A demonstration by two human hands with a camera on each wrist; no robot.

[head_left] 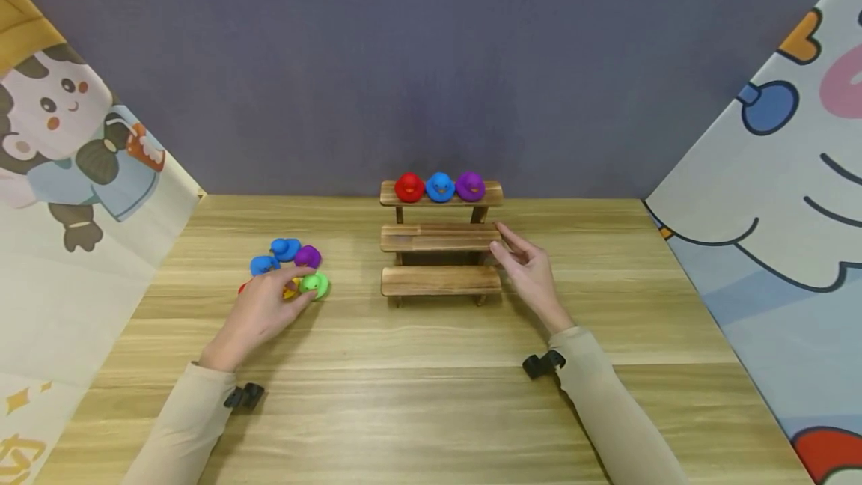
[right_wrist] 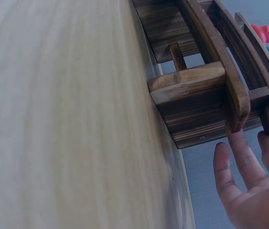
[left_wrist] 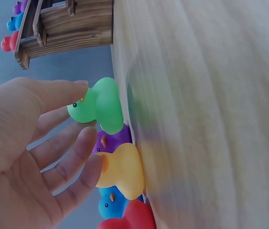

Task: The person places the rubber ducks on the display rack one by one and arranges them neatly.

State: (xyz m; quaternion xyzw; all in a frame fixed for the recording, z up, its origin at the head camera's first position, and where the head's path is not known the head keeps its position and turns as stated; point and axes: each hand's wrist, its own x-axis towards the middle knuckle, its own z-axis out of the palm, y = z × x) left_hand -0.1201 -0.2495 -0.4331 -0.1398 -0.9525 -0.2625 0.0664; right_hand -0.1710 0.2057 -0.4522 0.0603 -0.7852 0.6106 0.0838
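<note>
Desk point(head_left: 417, 388) carried rack point(head_left: 441, 281) rightward of my left grip point(head_left: 259, 307), which pinched green duck point(head_left: 319, 285). Right grip point(head_left: 534, 277), uncurled, touched rack.

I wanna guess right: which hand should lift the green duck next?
Probably the left hand: its thumb and fingers pinch the green duck. The right hand is away at the wooden stand.

Nine toy ducks point(head_left: 441, 187) in view, one three-tier wooden stand point(head_left: 441, 281).
Top tier point(head_left: 494, 194), from its left end: one red duck point(head_left: 409, 187), one blue duck, one purple duck point(head_left: 471, 186). Toward the desk's point(head_left: 431, 410) left edge, six visible: two blue ducks point(head_left: 286, 249), one purple duck, one green duck point(left_wrist: 107, 105), one yellow duck point(left_wrist: 126, 172), one red duck.
</note>
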